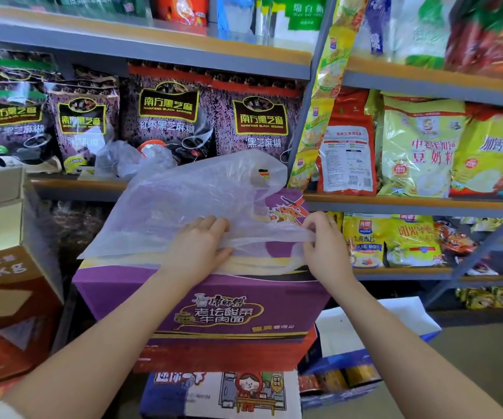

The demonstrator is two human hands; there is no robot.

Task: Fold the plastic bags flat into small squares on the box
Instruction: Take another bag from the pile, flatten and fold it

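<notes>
A thin translucent plastic bag (183, 201) lies spread over the top of a purple noodle box (214, 309), its far side lifted toward the shelf. My left hand (197, 247) presses down on the bag's near edge with fingers curled over the plastic. My right hand (324, 241) pinches the bag's stretched handle end at the box's right side. A second crumpled clear bag (123, 158) sits on the shelf behind.
Metal shelves (410, 204) with packets of sesame powder and soy milk powder stand right behind the box. A brown 5kg carton (8, 300) is at the left. More boxes (223, 394) are stacked under the purple one.
</notes>
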